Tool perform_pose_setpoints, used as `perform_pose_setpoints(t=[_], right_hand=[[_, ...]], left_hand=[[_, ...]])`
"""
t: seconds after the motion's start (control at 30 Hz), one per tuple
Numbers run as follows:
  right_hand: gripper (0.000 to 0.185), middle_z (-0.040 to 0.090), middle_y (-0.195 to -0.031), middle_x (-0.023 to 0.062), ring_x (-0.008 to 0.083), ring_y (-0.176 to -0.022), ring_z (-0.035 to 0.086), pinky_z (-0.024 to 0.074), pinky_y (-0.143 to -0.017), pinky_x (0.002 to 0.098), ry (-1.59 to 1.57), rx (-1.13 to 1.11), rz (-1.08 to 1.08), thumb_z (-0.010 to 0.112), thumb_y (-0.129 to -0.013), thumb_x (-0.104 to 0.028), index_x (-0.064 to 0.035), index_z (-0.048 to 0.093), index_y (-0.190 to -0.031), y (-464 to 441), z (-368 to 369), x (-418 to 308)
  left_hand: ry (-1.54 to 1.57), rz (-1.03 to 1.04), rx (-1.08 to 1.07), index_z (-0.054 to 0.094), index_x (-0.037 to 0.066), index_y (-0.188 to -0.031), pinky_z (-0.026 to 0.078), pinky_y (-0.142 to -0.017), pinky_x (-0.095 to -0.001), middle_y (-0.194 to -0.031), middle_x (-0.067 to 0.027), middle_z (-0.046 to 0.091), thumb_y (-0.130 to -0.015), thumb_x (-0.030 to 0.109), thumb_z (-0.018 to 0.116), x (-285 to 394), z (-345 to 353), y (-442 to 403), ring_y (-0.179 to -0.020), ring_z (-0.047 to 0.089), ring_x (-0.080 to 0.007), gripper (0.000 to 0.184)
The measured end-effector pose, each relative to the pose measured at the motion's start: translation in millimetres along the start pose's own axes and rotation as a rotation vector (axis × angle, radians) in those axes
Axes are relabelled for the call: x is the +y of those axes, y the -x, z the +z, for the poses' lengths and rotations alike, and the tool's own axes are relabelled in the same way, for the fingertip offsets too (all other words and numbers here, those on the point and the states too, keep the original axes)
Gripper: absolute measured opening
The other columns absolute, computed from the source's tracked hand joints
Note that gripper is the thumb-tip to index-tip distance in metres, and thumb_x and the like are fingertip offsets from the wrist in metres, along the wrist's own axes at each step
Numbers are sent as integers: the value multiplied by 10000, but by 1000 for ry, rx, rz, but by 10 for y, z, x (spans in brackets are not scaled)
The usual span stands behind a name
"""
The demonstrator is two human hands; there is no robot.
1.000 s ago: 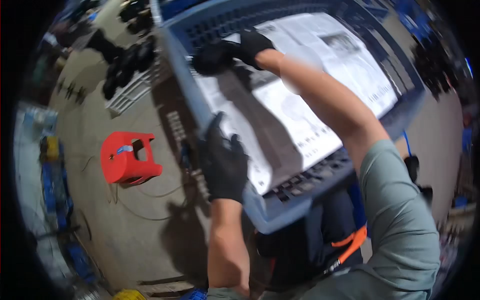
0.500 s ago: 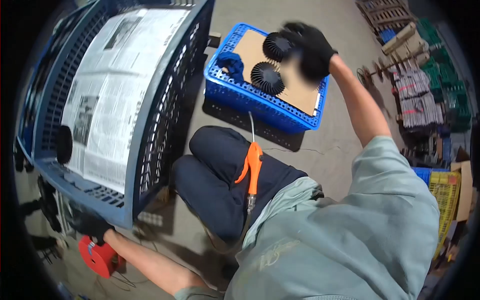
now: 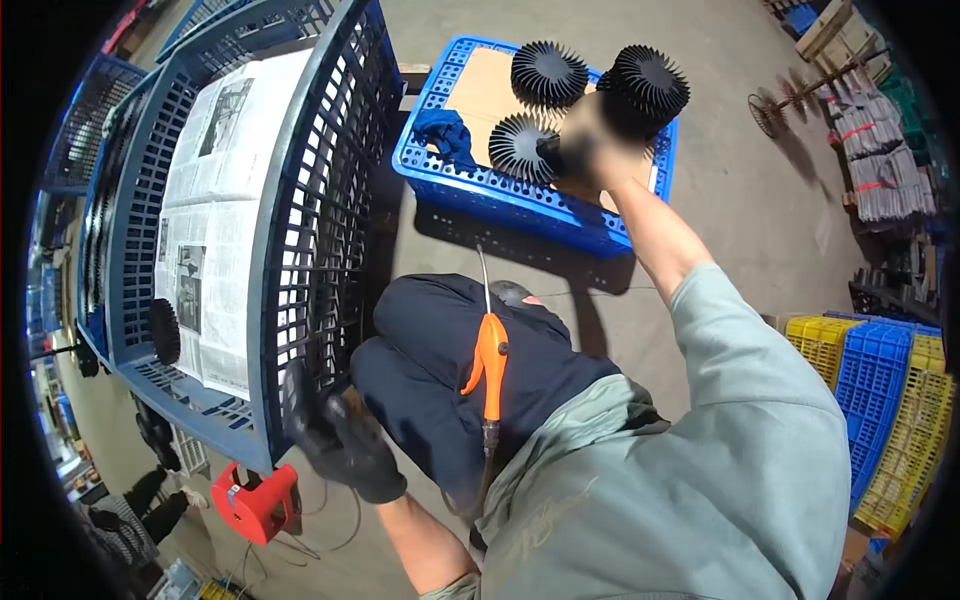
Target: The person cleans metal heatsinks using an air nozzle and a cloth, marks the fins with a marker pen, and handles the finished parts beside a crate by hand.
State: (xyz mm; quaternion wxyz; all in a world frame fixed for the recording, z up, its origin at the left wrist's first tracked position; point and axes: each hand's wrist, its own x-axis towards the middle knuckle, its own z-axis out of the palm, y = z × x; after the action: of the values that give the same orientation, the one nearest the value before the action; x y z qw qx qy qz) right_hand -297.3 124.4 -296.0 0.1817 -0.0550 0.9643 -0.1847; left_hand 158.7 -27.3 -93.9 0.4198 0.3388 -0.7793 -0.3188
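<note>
Black round finned heat sinks lie on a cardboard sheet [image 3: 480,85] over a blue crate [image 3: 412,150]. My black-gloved right hand [image 3: 580,150], partly blurred, has its fingers on the front heat sink [image 3: 518,148], whose fins look tilted toward me. Behind it sits another heat sink [image 3: 549,75]; to the right are heat sinks that look stacked [image 3: 650,82]. A crumpled blue cloth [image 3: 445,135] rests at the crate's left. My gloved left hand [image 3: 345,440] is open, fingers apart, beside the near corner of a grey-blue basket [image 3: 215,430], with nothing visible in it.
Newspaper [image 3: 215,240] lines the basket, with a dark finned part [image 3: 164,331] at its left edge. An orange blow gun [image 3: 490,360] lies across my thigh. A red stand-like object [image 3: 255,503] is on the floor. Yellow and blue crates [image 3: 870,400] stand right; another person's legs [image 3: 165,510] show lower left.
My left hand has come away from near the red object, up and right toward the basket corner. My right hand has moved left onto the front heat sink; the heat sinks at right now show clearly.
</note>
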Motion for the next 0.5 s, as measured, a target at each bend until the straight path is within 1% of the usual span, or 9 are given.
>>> perform_pose_setpoints(t=[0.07,0.1,0.13,0.17,0.2,0.3,0.33,0.43,0.5], right_hand=[[856,629,-1132,271,329,-1076,621,492,-909,370,85,-139,4,704,-623,-632,31,611,-1158,54,-130,-167],[790,654,-1089,257,321,-1058,631,493,-904,366,129,-212,3,705,-622,-621,15,670,-1089,95,-230,-269],[624,686,-1022,219,297,-1031,643,502,-889,354,134,-226,-2,712,-628,-566,-19,732,-929,122,-279,-343],[614,689,-1031,202,290,-998,658,514,-864,351,123,-202,9,715,-633,-530,-11,721,-960,38,-201,-318],[607,688,-1033,203,287,-984,664,520,-850,351,89,-187,13,716,-634,-520,-11,719,-964,-5,-142,-250],[566,688,-1022,208,284,-959,678,534,-818,350,50,-150,55,722,-637,-477,-6,717,-951,78,-160,-300],[523,689,-1014,212,284,-975,674,534,-825,360,58,-93,35,722,-647,-447,-7,719,-931,212,-224,-359],[457,684,-863,240,374,-925,663,538,-803,396,104,313,-153,738,-671,-380,45,684,-829,92,209,-129],[461,674,-816,239,391,-884,661,537,-775,407,-29,377,-172,751,-684,-366,58,670,-846,46,232,-39]], left_hand=[[28,-78,-179,516,-56,-1281,409,-1012,-360,-1244,-173,589,-968,161,502,-24,172,-35,-1146,561,-255,382],[45,-120,-200,519,-53,-1280,414,-1004,-356,-1245,-170,588,-968,158,499,14,258,-69,-1144,562,-253,377],[61,-161,-222,523,-50,-1278,420,-996,-352,-1245,-166,587,-968,155,497,68,358,-94,-1142,564,-251,373],[78,-200,-249,527,-47,-1276,426,-988,-349,-1246,-163,586,-968,151,495,118,448,-117,-1140,566,-248,368],[46,-161,-276,540,-51,-1260,439,-969,-339,-1237,-164,590,-968,128,485,183,521,-154,-1127,573,-237,347],[180,-206,-321,549,-55,-1247,447,-960,-337,-1229,-168,593,-968,116,480,253,681,-178,-1121,577,-237,334],[185,-217,-328,548,-56,-1247,450,-957,-337,-1228,-167,592,-970,115,476,243,702,-168,-1120,577,-238,333],[188,-243,-350,546,-57,-1246,458,-951,-339,-1225,-166,591,-978,114,462,170,730,-120,-1116,580,-241,329],[175,-252,-373,546,-58,-1243,464,-948,-344,-1223,-165,590,-983,118,453,118,692,-92,-1110,583,-243,327]])
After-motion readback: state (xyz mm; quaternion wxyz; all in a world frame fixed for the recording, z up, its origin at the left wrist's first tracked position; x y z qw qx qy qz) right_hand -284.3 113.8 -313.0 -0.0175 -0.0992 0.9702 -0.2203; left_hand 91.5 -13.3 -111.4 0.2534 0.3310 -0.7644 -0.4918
